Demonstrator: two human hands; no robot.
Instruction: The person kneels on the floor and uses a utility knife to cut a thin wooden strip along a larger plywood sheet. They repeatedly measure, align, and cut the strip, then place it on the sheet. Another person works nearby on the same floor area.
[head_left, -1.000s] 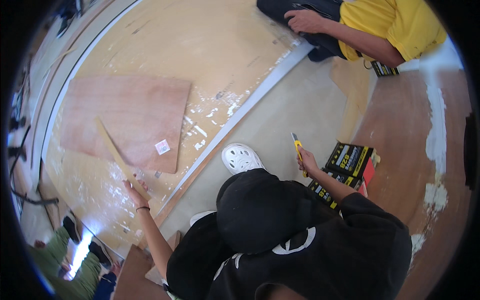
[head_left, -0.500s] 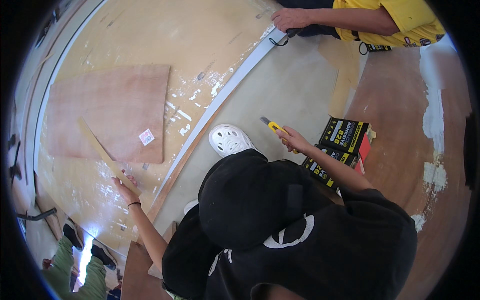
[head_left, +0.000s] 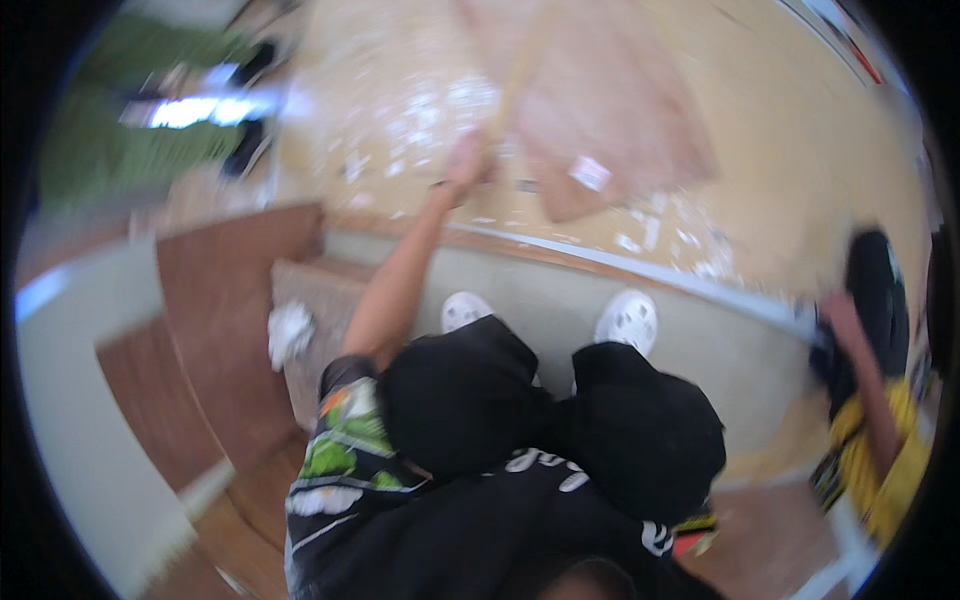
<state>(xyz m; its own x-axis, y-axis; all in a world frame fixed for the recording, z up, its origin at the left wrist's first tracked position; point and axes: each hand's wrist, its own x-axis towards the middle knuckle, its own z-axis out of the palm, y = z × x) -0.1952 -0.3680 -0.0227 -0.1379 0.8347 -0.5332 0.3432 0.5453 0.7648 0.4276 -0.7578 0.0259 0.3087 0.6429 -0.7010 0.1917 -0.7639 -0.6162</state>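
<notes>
My left hand (head_left: 468,160) is closed around the near end of a thin wooden strip (head_left: 517,85), blurred by motion. The strip points away from me, over a reddish plywood sheet (head_left: 630,100) that bears a small pale sticker (head_left: 590,173). Beneath both lies a large tan board (head_left: 390,50) spotted with white patches. A long pale strip (head_left: 640,275) runs along the board's near edge. My right hand is out of view.
At the right, a person in yellow (head_left: 885,470) has a hand at the pale strip's end. Another person's green-clothed legs (head_left: 160,150) show upper left. Brown wooden panels (head_left: 240,330) and a crumpled white wad (head_left: 290,332) are left of my knees. A black-and-yellow box (head_left: 697,525) peeks out lower right.
My view has swung left, so the scene appears rotated and blurred. My right hand, earlier holding a yellow utility knife, has left view. My left hand keeps hold of the wooden strip.
</notes>
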